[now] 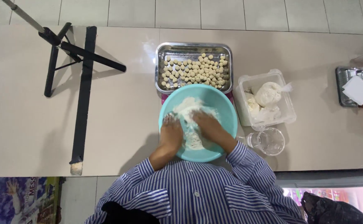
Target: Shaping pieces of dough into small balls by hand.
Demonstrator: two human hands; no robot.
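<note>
Both hands, left hand (171,135) and right hand (208,126), pressed flat in teal bowl (227,112) of flour (187,108), fingers spread; clear plastic tub (287,112) with white bags just right.

A glossy beige counter (119,124) stands against a pale tiled wall (214,12), with a black tripod (79,58) on it.

We reach both forearms forward and inward from rolled striped sleeves. Our left hand (171,132) lies palm down, fingers (168,120) together and pointing ahead. Our right hand (206,126) angles toward the left one, palm down, fingers flat and dusted white.
</note>
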